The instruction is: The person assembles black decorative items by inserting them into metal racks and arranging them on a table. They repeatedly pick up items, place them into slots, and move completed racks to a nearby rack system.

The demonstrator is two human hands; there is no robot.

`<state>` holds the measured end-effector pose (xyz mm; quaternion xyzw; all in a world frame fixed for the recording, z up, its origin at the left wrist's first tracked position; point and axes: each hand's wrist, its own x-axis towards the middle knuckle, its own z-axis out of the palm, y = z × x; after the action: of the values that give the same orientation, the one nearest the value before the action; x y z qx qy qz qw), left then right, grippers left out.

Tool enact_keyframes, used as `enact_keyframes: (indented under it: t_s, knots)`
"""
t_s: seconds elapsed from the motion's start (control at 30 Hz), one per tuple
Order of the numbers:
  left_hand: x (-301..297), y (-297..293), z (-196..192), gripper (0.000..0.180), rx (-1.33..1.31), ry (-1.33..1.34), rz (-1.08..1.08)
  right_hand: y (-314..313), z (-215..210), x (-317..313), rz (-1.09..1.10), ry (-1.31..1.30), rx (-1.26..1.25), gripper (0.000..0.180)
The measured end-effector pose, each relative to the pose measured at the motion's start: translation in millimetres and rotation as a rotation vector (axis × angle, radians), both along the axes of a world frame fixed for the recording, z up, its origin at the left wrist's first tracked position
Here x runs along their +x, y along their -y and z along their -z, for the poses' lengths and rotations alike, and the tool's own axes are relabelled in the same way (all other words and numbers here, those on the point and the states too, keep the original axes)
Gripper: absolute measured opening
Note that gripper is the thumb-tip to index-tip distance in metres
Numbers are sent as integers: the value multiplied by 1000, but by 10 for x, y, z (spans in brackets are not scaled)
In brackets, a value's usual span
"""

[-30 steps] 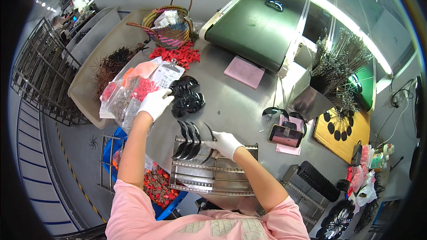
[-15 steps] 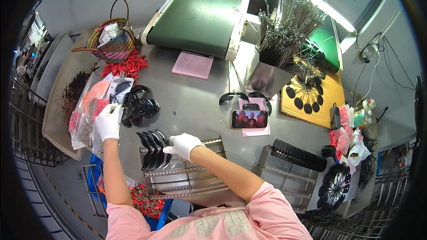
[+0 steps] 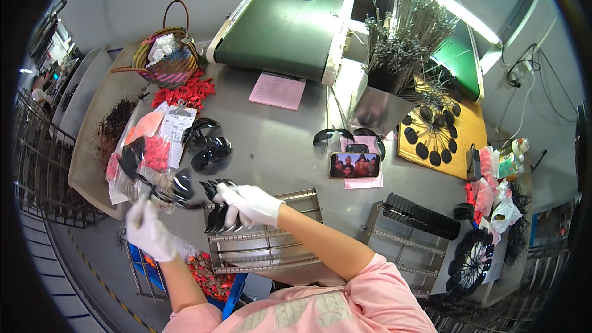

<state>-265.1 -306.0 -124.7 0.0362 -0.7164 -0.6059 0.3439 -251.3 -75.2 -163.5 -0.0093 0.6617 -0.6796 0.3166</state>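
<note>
My left hand (image 3: pixel 148 229), in a white glove, pinches a glossy black pair of sunglasses (image 3: pixel 180 187) by its middle. It hangs over the plastic bags at the table's left edge. My right hand (image 3: pixel 251 205), also gloved, has its fingers bent at the row of black curved lens pieces (image 3: pixel 216 217). These pieces stand at the left end of a metal rack (image 3: pixel 265 251). What is between the right fingertips is hidden. Beyond my hands lies a small pile of black sunglasses (image 3: pixel 211 150).
Red pieces (image 3: pixel 185 91) lie beside a woven basket (image 3: pixel 161 71). A second rack (image 3: pixel 404 243) carries a row of black pieces. A phone (image 3: pixel 354 165) rests on pink paper. Behind are a green conveyor belt (image 3: pixel 283 31) and a bundle of wire hooks (image 3: pixel 407 49).
My left hand has drawn back from the pile towards me, now with sunglasses in it. My right hand has moved left onto the pieces in the rack. The whole view has shifted slightly.
</note>
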Motion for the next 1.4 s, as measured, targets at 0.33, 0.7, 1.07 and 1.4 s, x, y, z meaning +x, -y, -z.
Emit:
enact_keyframes:
  t_s: [0.33, 0.7, 1.07, 1.4]
  knots:
    - [309, -418, 467, 15, -104, 242, 687, 52, -405, 545, 284, 45, -828, 45]
    - [168, -22, 309, 32, 355, 397, 529, -329, 343, 527, 391, 30, 30, 30]
    - [288, -25, 367, 29, 262, 426, 587, -225, 514, 53, 119, 183, 174, 49]
    - [443, 63, 188, 16, 254, 486, 1193, -333, -44, 147, 107, 98, 141, 63]
